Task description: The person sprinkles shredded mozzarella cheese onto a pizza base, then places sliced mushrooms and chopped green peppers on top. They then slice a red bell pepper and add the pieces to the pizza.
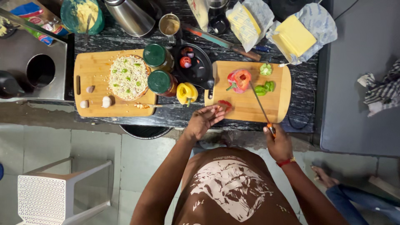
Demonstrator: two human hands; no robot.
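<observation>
The right hand point(278, 143) has its fingers closed on an orange-handled knife point(261, 106), blade reaching the cut red bell pepper point(238, 80) on the right wooden cutting board point(250, 109). The left hand point(204, 120) pinches a red pepper slice point(225, 103). Two butter blocks point(293, 35) lie in crumpled silvery wrappers behind.

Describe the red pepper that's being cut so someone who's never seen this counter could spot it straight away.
Find the right-hand wooden cutting board on the dark marbled counter. Near its upper middle sits the opened red bell pepper, with the long knife in the right hand pointing at it. It is the only large red piece there; its neighbours are small green pepper chunks.
</observation>
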